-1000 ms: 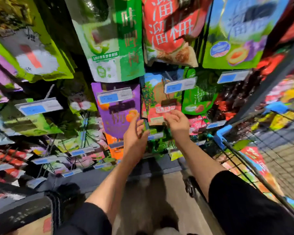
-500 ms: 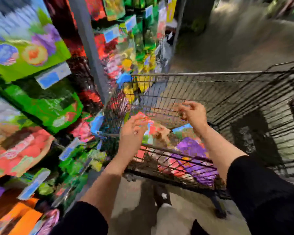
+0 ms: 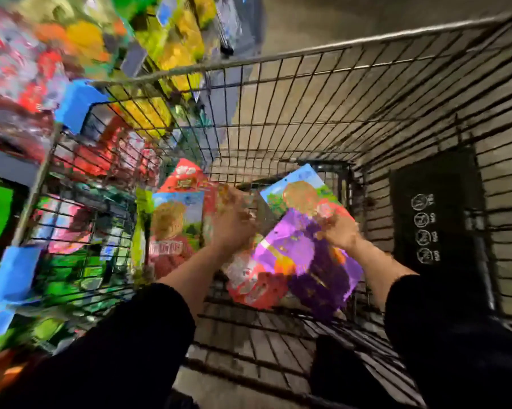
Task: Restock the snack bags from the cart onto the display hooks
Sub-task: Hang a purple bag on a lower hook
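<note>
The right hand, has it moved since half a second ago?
Yes. The right hand has dropped from level with the cart's rim down into the basket, onto the purple bag.

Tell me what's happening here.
A person in black sleeves is leaning over a wire shopping cart parked beside a snack display. Both hands are down inside it among loose snack bags: the left hand is on a red bag, the right hand on the purple bag. The picture is blurred, so whether either hand has a grip cannot be told. Nothing is lifted toward the hooks yet.
</note>
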Available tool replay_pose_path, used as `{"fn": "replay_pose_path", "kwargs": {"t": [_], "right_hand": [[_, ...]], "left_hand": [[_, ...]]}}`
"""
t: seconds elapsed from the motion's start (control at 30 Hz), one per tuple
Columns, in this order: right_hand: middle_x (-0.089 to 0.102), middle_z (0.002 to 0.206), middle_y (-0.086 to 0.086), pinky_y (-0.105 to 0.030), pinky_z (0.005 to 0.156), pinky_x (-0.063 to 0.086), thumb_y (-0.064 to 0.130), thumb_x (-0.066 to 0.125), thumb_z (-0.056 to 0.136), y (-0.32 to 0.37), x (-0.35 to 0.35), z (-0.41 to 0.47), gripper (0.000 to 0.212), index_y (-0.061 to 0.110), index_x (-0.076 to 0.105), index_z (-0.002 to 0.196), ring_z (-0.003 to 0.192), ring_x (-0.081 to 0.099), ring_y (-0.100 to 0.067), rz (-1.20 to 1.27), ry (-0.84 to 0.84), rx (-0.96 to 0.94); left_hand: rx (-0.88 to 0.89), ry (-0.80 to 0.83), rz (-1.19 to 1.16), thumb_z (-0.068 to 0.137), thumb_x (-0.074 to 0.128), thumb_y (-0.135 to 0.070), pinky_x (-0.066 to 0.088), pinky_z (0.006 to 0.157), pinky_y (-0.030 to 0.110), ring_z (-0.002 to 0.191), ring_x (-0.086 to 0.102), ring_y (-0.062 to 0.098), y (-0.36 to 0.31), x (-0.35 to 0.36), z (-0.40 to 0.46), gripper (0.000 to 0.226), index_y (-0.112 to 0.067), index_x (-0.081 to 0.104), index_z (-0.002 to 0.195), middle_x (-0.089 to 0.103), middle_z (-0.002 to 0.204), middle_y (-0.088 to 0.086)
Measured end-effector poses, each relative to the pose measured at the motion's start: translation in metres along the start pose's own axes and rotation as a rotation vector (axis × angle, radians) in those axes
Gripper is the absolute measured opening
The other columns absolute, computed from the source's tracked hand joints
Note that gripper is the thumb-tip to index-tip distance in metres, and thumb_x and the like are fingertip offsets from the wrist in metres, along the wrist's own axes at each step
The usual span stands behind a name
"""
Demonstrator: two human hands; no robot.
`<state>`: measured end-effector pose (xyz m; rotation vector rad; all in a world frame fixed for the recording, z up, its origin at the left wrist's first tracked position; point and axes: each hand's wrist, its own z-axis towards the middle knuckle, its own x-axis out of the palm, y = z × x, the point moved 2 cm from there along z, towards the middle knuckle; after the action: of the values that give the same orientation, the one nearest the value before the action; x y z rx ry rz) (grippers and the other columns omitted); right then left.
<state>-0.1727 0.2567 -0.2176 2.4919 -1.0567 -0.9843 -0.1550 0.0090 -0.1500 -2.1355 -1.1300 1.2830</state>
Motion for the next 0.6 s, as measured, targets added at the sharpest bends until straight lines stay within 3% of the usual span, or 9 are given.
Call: {"fn": "replay_pose_path", "kwargs": {"t": [0.03, 0.1, 0.17, 0.23, 0.3, 0.37, 0.47, 0.53, 0.6], "right_hand": [[0.065, 0.09, -0.009, -0.018, 0.072, 0.042, 0.015, 0.078, 0.077, -0.01, 0.006, 0.007, 0.028, 0.007, 0.06, 0.097, 0.08, 0.053, -0.015, -0.021, 0.013, -0.009], [0.068, 0.101, -0.016, -0.024, 0.076, 0.043, 0.021, 0.084, 0.072, -0.025, 0.015, 0.014, 0.041, 0.003, 0.065, 0.103, 0.088, 0.057, -0.021, -0.093, -0.003, -0.008], [0.065, 0.107, -0.015, -0.033, 0.083, 0.045, 0.03, 0.085, 0.07, -0.031, 0.02, 0.015, 0.05, 0.006, 0.064, 0.107, 0.1, 0.06, -0.029, -0.153, -0.037, 0.009], [0.059, 0.117, -0.016, -0.035, 0.091, 0.044, 0.032, 0.085, 0.069, -0.033, 0.022, 0.017, 0.064, 0.006, 0.056, 0.12, 0.11, 0.056, -0.031, -0.16, -0.091, 0.011], [0.055, 0.124, -0.015, -0.035, 0.096, 0.043, 0.034, 0.085, 0.068, -0.033, 0.028, 0.023, 0.073, 0.006, 0.051, 0.126, 0.114, 0.053, -0.03, -0.133, -0.1, -0.01], [0.057, 0.121, -0.008, -0.034, 0.097, 0.042, 0.039, 0.083, 0.07, -0.03, 0.032, 0.023, 0.068, 0.007, 0.055, 0.123, 0.112, 0.054, -0.026, -0.183, -0.085, -0.006], [0.062, 0.118, -0.006, -0.034, 0.093, 0.042, 0.051, 0.071, 0.079, -0.023, 0.036, 0.019, 0.045, 0.018, 0.067, 0.109, 0.115, 0.054, -0.027, -0.48, -0.099, -0.032], [0.06, 0.119, -0.01, -0.034, 0.092, 0.039, 0.04, 0.067, 0.086, -0.017, 0.041, 0.016, 0.032, 0.015, 0.068, 0.106, 0.115, 0.052, -0.03, -0.433, -0.114, -0.123], [0.061, 0.114, -0.019, -0.037, 0.09, 0.039, 0.023, 0.062, 0.092, -0.012, 0.044, 0.013, 0.025, 0.006, 0.062, 0.111, 0.109, 0.055, -0.034, -0.25, -0.121, -0.188]], "left_hand": [[-0.039, 0.0, 0.02, 0.074, 0.067, -0.019, 0.044, 0.069, 0.03, 0.083, 0.063, 0.027, 0.008, 0.005, 0.003, 0.041, -0.014, 0.063, 0.115, 0.063, 0.089, 0.013], [-0.148, 0.039, -0.047, 0.075, 0.073, -0.014, 0.038, 0.056, 0.023, 0.076, 0.058, 0.016, 0.026, 0.016, 0.007, 0.052, -0.003, 0.057, 0.124, 0.058, 0.086, 0.007], [-0.194, 0.076, -0.062, 0.082, 0.071, -0.007, 0.041, 0.058, 0.02, 0.069, 0.059, 0.005, 0.044, 0.027, 0.01, 0.044, -0.001, 0.055, 0.122, 0.061, 0.083, 0.001], [-0.193, 0.069, -0.037, 0.083, 0.069, -0.005, 0.046, 0.07, 0.025, 0.077, 0.064, 0.014, 0.054, 0.037, 0.012, 0.031, -0.005, 0.058, 0.112, 0.065, 0.085, 0.007], [-0.199, 0.083, -0.061, 0.081, 0.064, 0.005, 0.041, 0.058, 0.014, 0.063, 0.059, 0.004, 0.057, 0.046, 0.013, 0.021, -0.013, 0.056, 0.088, 0.06, 0.071, 0.004], [-0.195, 0.12, -0.115, 0.073, 0.067, 0.005, 0.037, 0.052, 0.012, 0.052, 0.051, -0.002, 0.055, 0.054, 0.015, 0.032, -0.021, 0.048, 0.075, 0.052, 0.065, -0.003], [-0.183, 0.156, -0.155, 0.062, 0.066, -0.001, 0.031, 0.052, 0.024, 0.054, 0.039, 0.009, 0.069, 0.065, 0.02, 0.03, -0.019, 0.042, 0.069, 0.042, 0.06, -0.004], [-0.178, 0.156, -0.168, 0.067, 0.066, 0.006, 0.035, 0.057, 0.029, 0.059, 0.042, 0.014, 0.071, 0.066, 0.02, 0.034, -0.019, 0.042, 0.071, 0.043, 0.062, -0.002], [-0.192, 0.08, -0.209, 0.069, 0.069, -0.002, 0.039, 0.065, 0.033, 0.066, 0.049, 0.017, 0.062, 0.058, 0.016, 0.03, -0.019, 0.045, 0.075, 0.049, 0.067, -0.001]]}}
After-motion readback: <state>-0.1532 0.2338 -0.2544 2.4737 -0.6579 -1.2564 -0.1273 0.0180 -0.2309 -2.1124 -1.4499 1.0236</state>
